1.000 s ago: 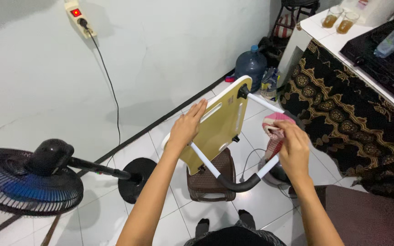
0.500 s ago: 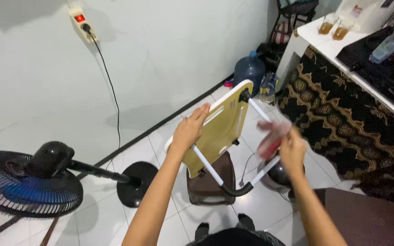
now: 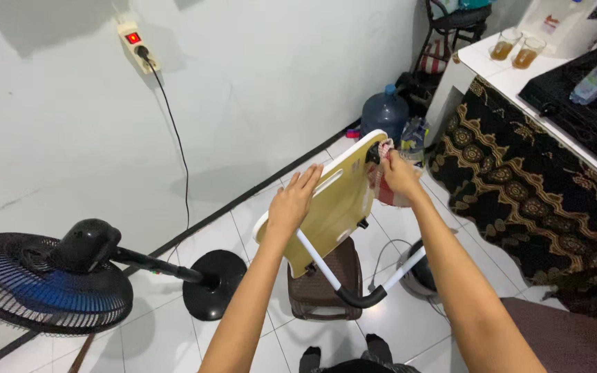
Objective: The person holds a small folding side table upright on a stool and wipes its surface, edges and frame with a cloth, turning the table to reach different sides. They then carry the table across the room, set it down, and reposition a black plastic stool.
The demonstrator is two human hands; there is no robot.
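Observation:
I hold a small folding table (image 3: 336, 204) up on edge, its yellow underside facing me and its white tube legs with a black bend (image 3: 362, 298) pointing down. My left hand (image 3: 291, 202) grips the near top edge of the board. My right hand (image 3: 399, 174) presses a red-and-white cloth (image 3: 383, 186) against the far upper corner, at the black leg joint.
A black standing fan (image 3: 57, 280) is at the lower left, its round base (image 3: 213, 283) on the white tiles. A brown wicker stool (image 3: 323, 283) sits below the table. A blue water jug (image 3: 383, 110), a patterned dark cloth (image 3: 519, 193) and a counter with two glasses (image 3: 516, 47) lie to the right.
My right hand moved the cloth from the lower white leg up to the far top corner of the board. My left hand kept its grip on the edge.

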